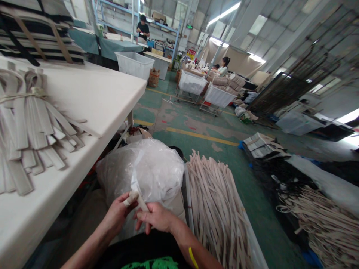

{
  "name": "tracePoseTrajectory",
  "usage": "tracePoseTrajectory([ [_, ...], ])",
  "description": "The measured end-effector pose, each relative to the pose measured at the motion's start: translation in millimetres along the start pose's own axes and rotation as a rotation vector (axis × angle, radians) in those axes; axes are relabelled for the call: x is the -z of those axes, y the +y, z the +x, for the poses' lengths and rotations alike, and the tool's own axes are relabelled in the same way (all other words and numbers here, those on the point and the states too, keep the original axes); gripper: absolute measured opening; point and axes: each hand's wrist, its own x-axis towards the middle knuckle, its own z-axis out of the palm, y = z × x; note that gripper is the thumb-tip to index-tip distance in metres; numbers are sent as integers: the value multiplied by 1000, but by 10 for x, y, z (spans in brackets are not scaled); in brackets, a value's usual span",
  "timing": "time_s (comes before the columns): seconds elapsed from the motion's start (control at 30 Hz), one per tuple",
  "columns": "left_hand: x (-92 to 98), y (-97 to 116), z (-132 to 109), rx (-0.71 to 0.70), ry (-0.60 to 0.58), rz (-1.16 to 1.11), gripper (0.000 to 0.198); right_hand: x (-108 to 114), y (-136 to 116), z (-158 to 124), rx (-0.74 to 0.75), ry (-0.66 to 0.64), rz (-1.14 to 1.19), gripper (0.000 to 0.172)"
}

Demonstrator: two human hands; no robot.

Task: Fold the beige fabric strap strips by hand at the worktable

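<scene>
Both hands meet low in front of the person: the left hand [119,213], with a taped thumb, and the right hand [155,217] pinch one pale strap [141,201] between their fingertips, grip closed on it, just before a clear plastic bag [143,170]. To the right a bin [254,243] holds a heap of straps [217,209]. On the white table [92,97] at left lies a tied bundle of straps [30,123].

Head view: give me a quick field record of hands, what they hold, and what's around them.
left hand: taped fingertip, pinching a beige strip
right hand: gripping the same strip lower down
behind hands: clear plastic bag, full
right of bag: bin of loose strips
left: white table bearing a tied strip bundle
background: other people at far benches
</scene>
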Motion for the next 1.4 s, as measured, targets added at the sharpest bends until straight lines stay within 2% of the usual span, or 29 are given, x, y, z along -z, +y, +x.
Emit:
tracePoseTrajectory([
  [0.07, 32, 88, 43, -46, 116, -71, 58, 60, -49, -64, 6, 52, -42, 56],
  [0.17, 37, 122, 46, -46, 131, -89, 61, 80, -81, -65, -35, 102, 19, 69],
  [0.23, 6, 63, 7, -20, 34, -42, 56, 47, -81, -17, -21, 136, 41, 71],
  [0.33, -41, -46, -50, -15, -188, 61, 41, 3, -83, 39, 7, 158, 36, 70],
  [0.37, -45, -60, -54, -30, -205, 83, 39, 6, -88, 37, 13, 153, 21, 68],
  [0.4, -40, -56, -49, -48, -176, 90, 39, 20, -94, 24, 22, 145, -8, 66],
  [0.53, 25, 77, 21, -96, 73, -8, 53, 119, -128, -79, 68, 139, -148, 53],
  [0.6, 48, 126, 41, -84, 124, -70, 57, 139, -139, -105, 61, 146, -135, 54],
  [0.67, 44, 116, 30, -58, 108, -69, 57, 119, -147, -96, 51, 161, -111, 56],
  [0.8, -8, -14, -32, -14, -97, 37, 47, 26, -174, -42, 78, 192, -119, 59],
  [0.87, -28, -53, -49, -28, -145, 36, 42, -5, -193, -32, 100, 207, -107, 61],
  [0.97, -39, -24, -50, -36, -117, -75, 51, -23, -208, -44, 116, 220, -85, 62],
  [1.07, -27, 47, -39, -10, -38, -161, 60, -38, -199, -51, 90, 183, -86, 62],
  [1.17, 7, 73, -25, -27, 16, -147, 56, -61, -179, -40, 44, 163, -91, 61],
  [1.4, 26, 67, -4, -53, 46, -117, 55, -54, -159, -40, 42, 195, -139, 58],
])
